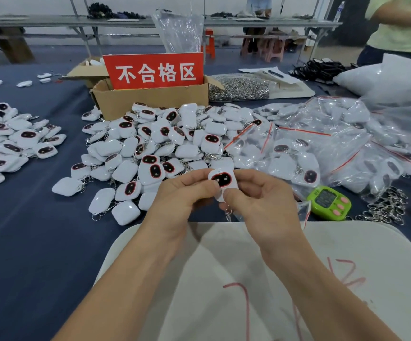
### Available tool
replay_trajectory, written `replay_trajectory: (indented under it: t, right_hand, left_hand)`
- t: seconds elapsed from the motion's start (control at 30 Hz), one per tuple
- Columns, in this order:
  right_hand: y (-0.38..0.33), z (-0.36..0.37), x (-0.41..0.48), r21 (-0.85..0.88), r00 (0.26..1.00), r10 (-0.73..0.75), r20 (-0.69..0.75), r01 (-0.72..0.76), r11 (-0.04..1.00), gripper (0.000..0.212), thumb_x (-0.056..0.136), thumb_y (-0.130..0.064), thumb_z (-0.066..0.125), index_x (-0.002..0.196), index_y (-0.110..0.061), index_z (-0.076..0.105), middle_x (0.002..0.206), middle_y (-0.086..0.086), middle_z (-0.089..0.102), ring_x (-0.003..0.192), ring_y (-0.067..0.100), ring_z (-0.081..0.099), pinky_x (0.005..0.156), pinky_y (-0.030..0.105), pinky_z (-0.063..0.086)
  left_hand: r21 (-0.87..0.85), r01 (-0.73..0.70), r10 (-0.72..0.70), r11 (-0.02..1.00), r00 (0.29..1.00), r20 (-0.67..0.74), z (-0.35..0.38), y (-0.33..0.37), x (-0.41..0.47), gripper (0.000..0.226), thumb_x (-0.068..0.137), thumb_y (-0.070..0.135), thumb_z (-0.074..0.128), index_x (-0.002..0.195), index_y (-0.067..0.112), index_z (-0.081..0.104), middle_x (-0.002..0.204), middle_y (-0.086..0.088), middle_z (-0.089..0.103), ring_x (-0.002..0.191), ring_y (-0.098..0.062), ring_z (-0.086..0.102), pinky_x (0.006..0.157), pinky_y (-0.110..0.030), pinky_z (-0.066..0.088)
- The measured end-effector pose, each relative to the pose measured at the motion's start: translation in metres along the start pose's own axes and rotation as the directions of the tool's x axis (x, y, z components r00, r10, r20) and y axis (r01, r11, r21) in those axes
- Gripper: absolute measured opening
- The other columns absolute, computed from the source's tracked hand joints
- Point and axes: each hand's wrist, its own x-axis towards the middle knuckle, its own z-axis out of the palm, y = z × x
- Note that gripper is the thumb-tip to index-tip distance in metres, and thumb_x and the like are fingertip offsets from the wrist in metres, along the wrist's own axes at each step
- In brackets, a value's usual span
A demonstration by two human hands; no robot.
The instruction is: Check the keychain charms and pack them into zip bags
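Both hands hold one white keychain charm [223, 182] with a dark oval face ringed in red, above the near edge of the table. My left hand [182, 193] pinches its left side and my right hand [261, 200] pinches its lower right. The metal clasp [228, 214] dangles below the charm. A clear zip bag [304, 212] pokes out from behind my right hand. A big heap of loose charms [155, 143] lies just beyond my hands. Packed zip bags with red seals [322, 146] pile up to the right.
A cardboard box [150, 99] with a red sign stands behind the heap. A second charm pile [10, 141] lies far left. A green timer [328, 202] and loose metal rings [386, 207] sit at right. A white board [248, 279] lies under my forearms. Another person [401, 25] stands at back right.
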Motion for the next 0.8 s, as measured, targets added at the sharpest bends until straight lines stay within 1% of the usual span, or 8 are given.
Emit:
replay_trajectory:
  t: [0.07, 0.13, 0.2, 0.27, 0.43, 0.57, 0.7, 0.8]
  right_hand:
    - [-0.001, -0.003, 0.001, -0.061, 0.999, -0.026, -0.027, 0.024, 0.998, 0.02, 0.077, -0.007, 0.078, 0.085, -0.025, 0.079, 0.08, -0.003, 0.079, 0.074, 0.018, 0.076, 0.072, 0.032, 0.063]
    - [-0.001, -0.006, 0.003, -0.145, 0.994, -0.076, -0.076, 0.065, 0.987, 0.025, 0.082, -0.002, 0.077, 0.082, -0.027, 0.079, 0.079, -0.008, 0.079, 0.076, 0.012, 0.076, 0.074, 0.029, 0.061]
    - [-0.002, -0.007, 0.002, -0.255, 0.981, -0.16, -0.106, 0.129, 0.958, 0.028, 0.083, 0.0, 0.076, 0.082, -0.028, 0.08, 0.08, -0.012, 0.078, 0.079, 0.009, 0.075, 0.077, 0.028, 0.06]
    - [-0.003, -0.007, -0.001, -0.372, 0.96, -0.254, -0.118, 0.195, 0.908, 0.032, 0.083, -0.002, 0.075, 0.08, -0.034, 0.079, 0.08, -0.019, 0.076, 0.08, 0.005, 0.072, 0.078, 0.021, 0.057]
    - [-0.008, -0.006, -0.007, -0.472, 0.919, -0.377, -0.119, 0.282, 0.835, 0.054, 0.081, -0.003, 0.078, 0.076, -0.054, 0.065, 0.087, -0.034, 0.07, 0.086, -0.004, 0.067, 0.079, 0.008, 0.047]
    - [-0.005, -0.009, -0.006, -0.45, 0.909, -0.404, -0.1, 0.321, 0.833, 0.046, 0.08, 0.001, 0.079, 0.081, -0.043, 0.071, 0.086, -0.03, 0.071, 0.085, -0.005, 0.067, 0.079, 0.006, 0.046]
    - [-0.005, -0.011, -0.005, -0.426, 0.917, -0.389, -0.087, 0.319, 0.847, 0.039, 0.08, 0.001, 0.079, 0.082, -0.038, 0.075, 0.083, -0.027, 0.073, 0.085, -0.003, 0.068, 0.078, 0.008, 0.048]
    - [-0.004, -0.012, -0.003, -0.404, 0.931, -0.358, -0.076, 0.299, 0.864, 0.041, 0.084, -0.002, 0.076, 0.087, -0.043, 0.075, 0.082, -0.026, 0.074, 0.083, 0.001, 0.07, 0.075, 0.013, 0.052]
  left_hand:
    - [0.033, -0.025, 0.026, 0.999, 1.0, -0.007, 0.001, 0.0, -0.001, 0.022, 0.083, 0.0, 0.074, 0.103, 0.007, 0.079, 0.093, -0.01, 0.078, 0.082, -0.019, 0.069, 0.074, -0.019, 0.056]
    - [0.232, -0.133, 0.147, 0.964, 0.988, -0.044, 0.003, -0.002, -0.004, 0.023, 0.082, -0.001, 0.076, 0.095, 0.016, 0.081, 0.089, -0.004, 0.08, 0.08, -0.012, 0.074, 0.072, -0.016, 0.053]
    - [0.5, -0.231, 0.302, 0.835, 0.951, -0.066, 0.005, -0.005, -0.005, 0.025, 0.079, 0.005, 0.081, 0.087, 0.028, 0.081, 0.083, 0.009, 0.079, 0.076, -0.003, 0.073, 0.071, -0.015, 0.052]
    - [0.619, -0.274, 0.404, 0.736, 0.912, -0.076, 0.007, -0.008, -0.007, 0.025, 0.076, 0.016, 0.085, 0.086, 0.037, 0.078, 0.083, 0.019, 0.077, 0.072, 0.002, 0.068, 0.07, -0.016, 0.052]
    - [0.665, -0.295, 0.476, 0.686, 0.874, -0.103, 0.006, -0.01, -0.01, 0.027, 0.069, 0.034, 0.086, 0.087, 0.052, 0.076, 0.077, 0.019, 0.072, 0.06, -0.004, 0.053, 0.057, -0.021, 0.048]
    - [0.632, -0.326, 0.488, 0.703, 0.868, -0.095, 0.007, -0.01, -0.01, 0.03, 0.072, 0.024, 0.087, 0.087, 0.049, 0.077, 0.074, 0.018, 0.073, 0.055, -0.004, 0.055, 0.055, -0.02, 0.05]
    - [0.605, -0.312, 0.442, 0.733, 0.894, -0.075, 0.007, -0.009, -0.008, 0.036, 0.075, 0.011, 0.087, 0.086, 0.044, 0.078, 0.077, 0.017, 0.075, 0.062, -0.002, 0.063, 0.064, -0.017, 0.053]
    - [0.507, -0.287, 0.356, 0.813, 0.933, -0.043, 0.006, -0.007, -0.005, 0.024, 0.08, 0.007, 0.083, 0.086, 0.03, 0.08, 0.078, 0.01, 0.078, 0.074, -0.006, 0.073, 0.073, -0.017, 0.056]
